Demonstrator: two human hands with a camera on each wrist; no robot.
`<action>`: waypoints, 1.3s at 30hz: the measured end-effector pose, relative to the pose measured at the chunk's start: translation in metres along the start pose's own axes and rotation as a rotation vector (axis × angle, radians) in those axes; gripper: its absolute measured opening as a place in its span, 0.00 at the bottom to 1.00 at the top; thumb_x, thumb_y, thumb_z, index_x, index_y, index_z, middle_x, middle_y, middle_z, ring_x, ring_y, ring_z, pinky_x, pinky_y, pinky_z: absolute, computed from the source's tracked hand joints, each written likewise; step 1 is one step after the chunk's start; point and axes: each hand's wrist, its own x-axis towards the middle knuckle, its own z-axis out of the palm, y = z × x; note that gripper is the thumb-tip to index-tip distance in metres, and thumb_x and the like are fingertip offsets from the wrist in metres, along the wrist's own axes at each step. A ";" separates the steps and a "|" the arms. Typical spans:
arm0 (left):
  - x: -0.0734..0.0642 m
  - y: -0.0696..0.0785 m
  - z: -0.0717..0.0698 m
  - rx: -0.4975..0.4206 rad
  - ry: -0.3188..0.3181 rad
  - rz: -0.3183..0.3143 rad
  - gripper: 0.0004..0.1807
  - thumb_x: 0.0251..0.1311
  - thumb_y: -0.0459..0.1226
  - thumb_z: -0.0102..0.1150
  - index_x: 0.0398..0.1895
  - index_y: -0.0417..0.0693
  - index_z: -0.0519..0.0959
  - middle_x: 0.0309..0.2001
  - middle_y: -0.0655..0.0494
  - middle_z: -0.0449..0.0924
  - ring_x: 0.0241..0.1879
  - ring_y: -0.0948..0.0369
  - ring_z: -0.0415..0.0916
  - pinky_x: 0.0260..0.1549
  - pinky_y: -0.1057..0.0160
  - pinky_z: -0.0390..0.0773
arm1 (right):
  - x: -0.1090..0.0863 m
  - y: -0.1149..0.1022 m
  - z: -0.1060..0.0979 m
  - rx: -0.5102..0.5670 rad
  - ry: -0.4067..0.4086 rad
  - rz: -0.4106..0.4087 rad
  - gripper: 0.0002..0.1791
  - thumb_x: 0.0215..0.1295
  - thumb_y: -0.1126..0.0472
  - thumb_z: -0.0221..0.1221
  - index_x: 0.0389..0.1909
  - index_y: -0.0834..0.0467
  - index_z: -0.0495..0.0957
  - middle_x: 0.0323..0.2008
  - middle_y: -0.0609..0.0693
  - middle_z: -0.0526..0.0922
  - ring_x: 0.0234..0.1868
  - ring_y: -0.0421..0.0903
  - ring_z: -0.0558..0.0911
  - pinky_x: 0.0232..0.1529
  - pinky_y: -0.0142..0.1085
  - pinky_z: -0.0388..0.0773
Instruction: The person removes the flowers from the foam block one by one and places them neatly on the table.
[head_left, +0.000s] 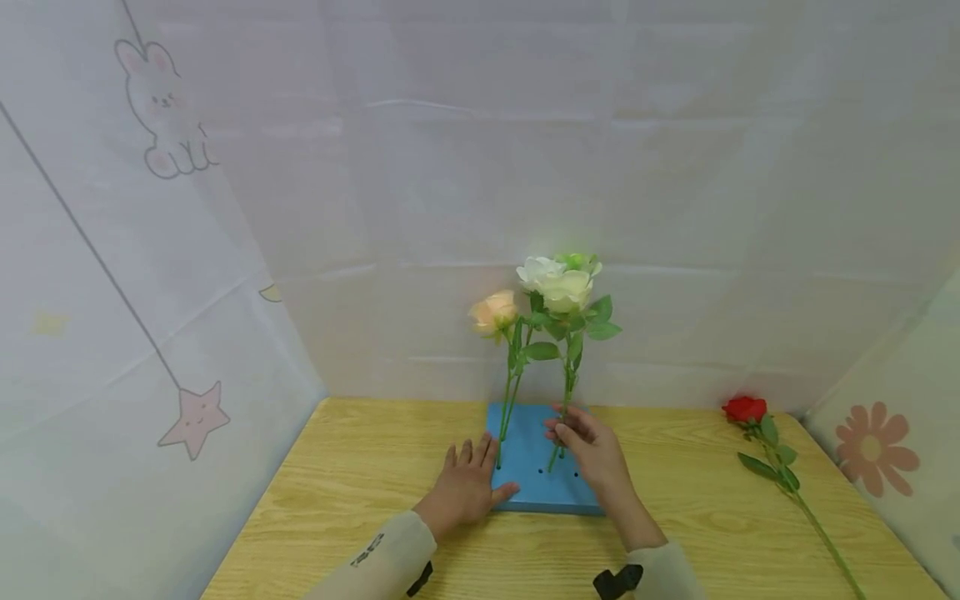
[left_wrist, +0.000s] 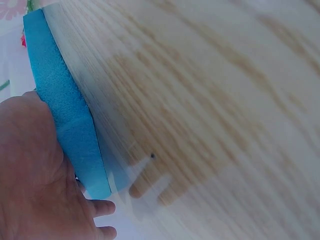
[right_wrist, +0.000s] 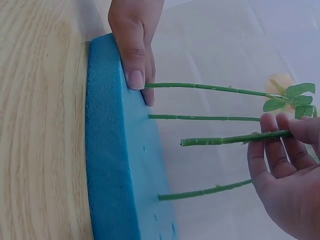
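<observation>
A blue foam block (head_left: 543, 493) with small holes lies on the wooden table. My left hand (head_left: 467, 490) presses on its left side, fingers spread and thumb over the near left corner. Above the block, my right hand (head_left: 596, 450) pinches the green stem (right_wrist: 210, 141) of a rose between thumb and fingers. The stem's cut end is apart from the foam in the right wrist view. Overhead, a cream rose (head_left: 567, 292), a white rose (head_left: 537, 272) and a green bloom (head_left: 576, 260) overlap. A peach rose (head_left: 495, 313) stands at the left, its stem in the block.
On the right of the table (head_left: 360, 475) lies a red rose (head_left: 745, 408) with a long leafy stem. Pale cloth (head_left: 420, 183) hangs behind and at both sides, with printed figures. Other upright stems (right_wrist: 205, 192) stand in the block close to the right hand.
</observation>
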 end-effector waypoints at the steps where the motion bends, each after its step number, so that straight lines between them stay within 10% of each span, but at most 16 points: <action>1: 0.000 0.000 0.000 -0.004 0.003 0.000 0.53 0.67 0.74 0.28 0.83 0.50 0.44 0.83 0.51 0.39 0.79 0.41 0.46 0.73 0.35 0.47 | -0.001 -0.001 -0.002 -0.001 -0.002 0.000 0.19 0.73 0.63 0.60 0.63 0.58 0.78 0.52 0.63 0.83 0.49 0.49 0.87 0.53 0.41 0.82; 17: -0.005 0.001 -0.004 -0.015 0.023 0.024 0.53 0.67 0.74 0.25 0.83 0.47 0.44 0.82 0.48 0.40 0.78 0.40 0.46 0.72 0.34 0.47 | -0.018 -0.006 -0.037 -0.072 -0.046 -0.027 0.22 0.74 0.65 0.58 0.67 0.62 0.73 0.54 0.67 0.82 0.49 0.51 0.87 0.51 0.39 0.83; 39: -0.003 -0.001 -0.002 -0.025 0.022 0.036 0.53 0.68 0.73 0.28 0.83 0.47 0.45 0.82 0.48 0.40 0.78 0.39 0.47 0.72 0.33 0.48 | -0.049 -0.009 -0.094 -0.099 -0.211 0.163 0.30 0.75 0.57 0.59 0.74 0.62 0.66 0.53 0.62 0.83 0.52 0.59 0.85 0.53 0.51 0.82</action>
